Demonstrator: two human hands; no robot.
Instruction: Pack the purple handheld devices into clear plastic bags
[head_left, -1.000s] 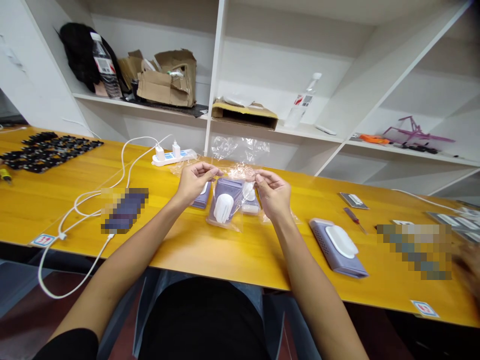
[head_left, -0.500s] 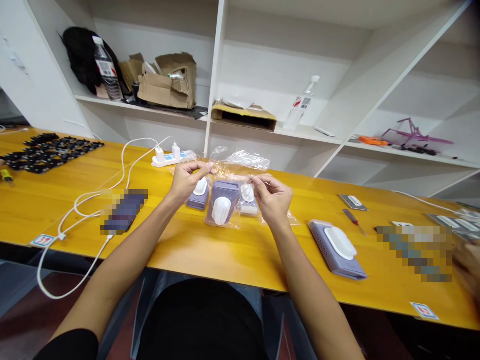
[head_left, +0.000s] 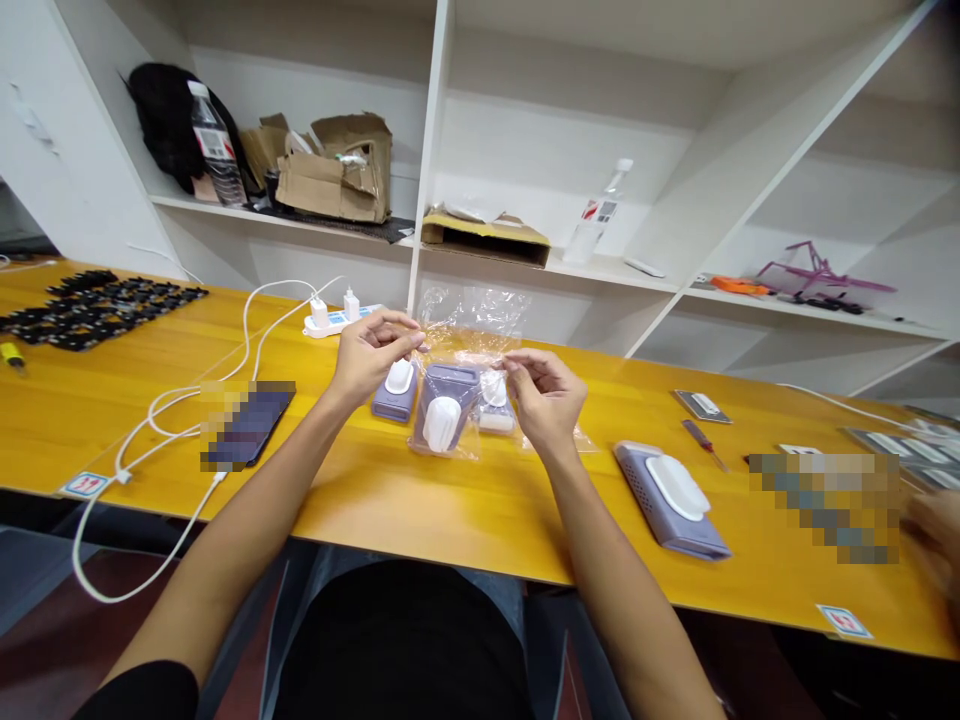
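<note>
Yellow table (head_left: 375,500): plastic bag (head_left: 471,318) btw. hands (head_left: 367,358) (head_left: 546,400)

- Four lilac-and-white devices (head_left: 442,420)
- One clear plastic bag (head_left: 472,312)
- Two plastic water bottles (head_left: 215,150)
- One white power strip (head_left: 337,322)
- Two white plug chargers (head_left: 320,312)
- One red-handled screwdriver (head_left: 703,444)

left hand (head_left: 369,355) and right hand (head_left: 546,400) seem to pinch a clear plastic bag (head_left: 471,315), wrapped around a lilac-and-white device (head_left: 442,420) lying on the yellow wooden desk (head_left: 375,510).
</note>
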